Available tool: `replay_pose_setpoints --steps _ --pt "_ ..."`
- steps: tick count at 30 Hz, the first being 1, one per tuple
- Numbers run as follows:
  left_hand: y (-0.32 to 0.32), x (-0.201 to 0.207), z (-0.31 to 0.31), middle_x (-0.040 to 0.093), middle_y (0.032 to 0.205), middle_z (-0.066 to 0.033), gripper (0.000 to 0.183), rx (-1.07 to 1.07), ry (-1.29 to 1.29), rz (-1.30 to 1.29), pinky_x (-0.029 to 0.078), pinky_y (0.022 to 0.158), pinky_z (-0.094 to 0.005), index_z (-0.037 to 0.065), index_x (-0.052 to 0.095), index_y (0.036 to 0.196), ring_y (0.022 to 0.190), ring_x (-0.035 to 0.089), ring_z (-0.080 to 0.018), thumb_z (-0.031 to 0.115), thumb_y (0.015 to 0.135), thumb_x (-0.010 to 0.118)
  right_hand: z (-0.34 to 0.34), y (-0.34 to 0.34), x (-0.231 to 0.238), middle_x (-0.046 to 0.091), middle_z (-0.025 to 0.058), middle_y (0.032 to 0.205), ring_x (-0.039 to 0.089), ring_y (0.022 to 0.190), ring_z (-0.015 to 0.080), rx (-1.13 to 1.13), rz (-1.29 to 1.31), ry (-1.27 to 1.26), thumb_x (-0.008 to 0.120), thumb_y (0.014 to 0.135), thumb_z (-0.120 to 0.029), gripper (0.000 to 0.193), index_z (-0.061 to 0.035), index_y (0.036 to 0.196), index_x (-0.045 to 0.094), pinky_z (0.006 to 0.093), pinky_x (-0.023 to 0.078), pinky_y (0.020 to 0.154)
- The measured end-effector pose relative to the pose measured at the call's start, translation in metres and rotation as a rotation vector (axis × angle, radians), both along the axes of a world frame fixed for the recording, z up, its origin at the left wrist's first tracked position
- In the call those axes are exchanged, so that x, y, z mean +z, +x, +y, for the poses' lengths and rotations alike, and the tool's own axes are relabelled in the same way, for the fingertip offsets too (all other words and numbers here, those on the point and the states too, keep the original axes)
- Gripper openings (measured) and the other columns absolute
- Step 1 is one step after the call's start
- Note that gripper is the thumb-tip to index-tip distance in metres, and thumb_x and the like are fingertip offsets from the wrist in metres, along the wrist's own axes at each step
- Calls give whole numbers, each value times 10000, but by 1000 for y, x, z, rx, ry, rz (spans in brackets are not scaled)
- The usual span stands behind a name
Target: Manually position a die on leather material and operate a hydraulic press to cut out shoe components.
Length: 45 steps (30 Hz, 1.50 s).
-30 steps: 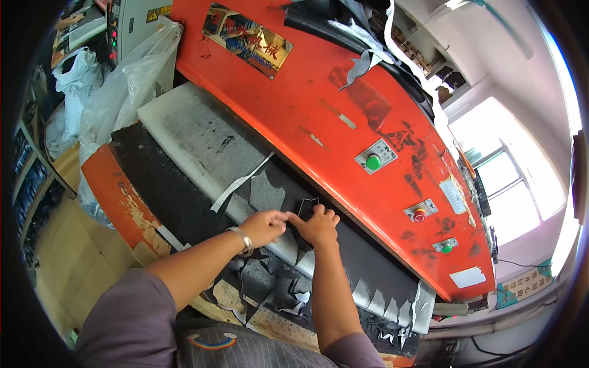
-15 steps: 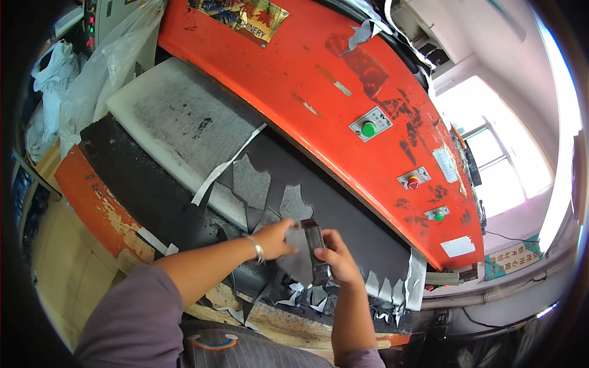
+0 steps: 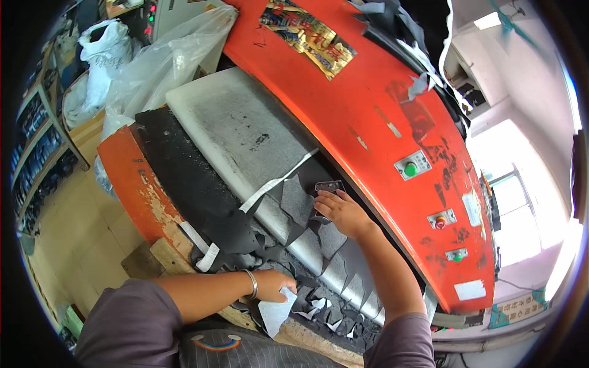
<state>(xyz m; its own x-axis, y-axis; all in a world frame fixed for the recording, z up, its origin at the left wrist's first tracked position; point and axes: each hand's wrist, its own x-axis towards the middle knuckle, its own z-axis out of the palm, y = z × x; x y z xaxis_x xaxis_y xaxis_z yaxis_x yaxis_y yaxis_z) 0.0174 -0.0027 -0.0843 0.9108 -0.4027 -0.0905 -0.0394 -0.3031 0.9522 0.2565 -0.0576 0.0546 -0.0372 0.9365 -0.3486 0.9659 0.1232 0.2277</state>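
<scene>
Holding a pale grey cut piece (image 3: 274, 316), L hand (image 3: 276, 286) is closed, thumb against fingers, w/ the piece hanging toward the wearer (head view). R hand (image 3: 343, 213) lies over a dark cutting die (image 3: 329, 186), fingers extended & close together; can't tell if gripping or only pressing. Die sits under & just beyond R fingertips, on black sheet material (image 3: 313, 173), near a grey cut-out (image 3: 297, 202) to the left of R hand.

Risks (judged):
1. Die may overlap a cut-out, giving an incomplete piece. Cause: slight R hand offset; hand hides much of die outline.
2. Pinch hazard. Cause: any descent of the red-orange press beam (image 3: 331, 92) w/ R fingers at its lower edge, e.g. if the upper green button (image 3: 410, 169), right of R hand, is bumped.
3. Piece may drop among scraps. Cause: loose L pinch.

Surroundings: grey-white pad (image 3: 211, 104) extends left of R hand; white strip (image 3: 279, 181) crosses it. Red mushroom button (image 3: 440, 224) & lower green button (image 3: 458, 257) are further right of R hand.

Obstructions: beam limits reach beyond R hand; white-edged scraps (image 3: 319, 305) lie just right of L hand, black offcuts (image 3: 230, 233) beyond it.
</scene>
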Motion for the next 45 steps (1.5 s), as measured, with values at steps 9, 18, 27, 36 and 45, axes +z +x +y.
replay_pose_setpoints --steps 9,18,27,36,45 --pt "5 10 5 654 952 -101 453 -207 134 52 483 771 -368 159 579 1221 856 635 -260 312 797 624 -16 31 -45 360 135 1457 352 1348 300 -212 3 512 575 698 46 644 -184 1295 507 446 330 1056" --pt "89 54 106 651 1079 -122 493 717 182 -224 477 869 -375 74 493 1293 1008 617 -259 199 835 629 -20 -23 -97 469 200 1370 409 1305 310 -1043 428 825 777 688 -473 1102 42 1449 169 527 161 1095" --pt "177 16 113 474 1336 -230 659 800 678 -380 226 1125 -436 -30 206 1438 1290 417 -292 93 849 476 -19 9 -104 474 238 1338 433 1267 350 -921 329 912 755 726 -423 884 35 1375 367 486 239 1091" --pt "152 15 103 507 1320 -190 681 809 750 -467 262 1115 -427 -44 190 1437 1242 470 -289 75 833 481 -30 44 -88 450 200 1385 401 1306 316 -779 459 689 752 709 -459 921 -33 1417 347 457 192 1124" --pt "131 12 91 532 1325 -141 695 784 658 -456 248 1116 -425 -43 143 1444 1268 451 -268 80 848 480 -36 47 -89 478 150 1378 486 1244 279 -799 641 721 787 700 -344 895 -61 1426 347 436 200 1131"
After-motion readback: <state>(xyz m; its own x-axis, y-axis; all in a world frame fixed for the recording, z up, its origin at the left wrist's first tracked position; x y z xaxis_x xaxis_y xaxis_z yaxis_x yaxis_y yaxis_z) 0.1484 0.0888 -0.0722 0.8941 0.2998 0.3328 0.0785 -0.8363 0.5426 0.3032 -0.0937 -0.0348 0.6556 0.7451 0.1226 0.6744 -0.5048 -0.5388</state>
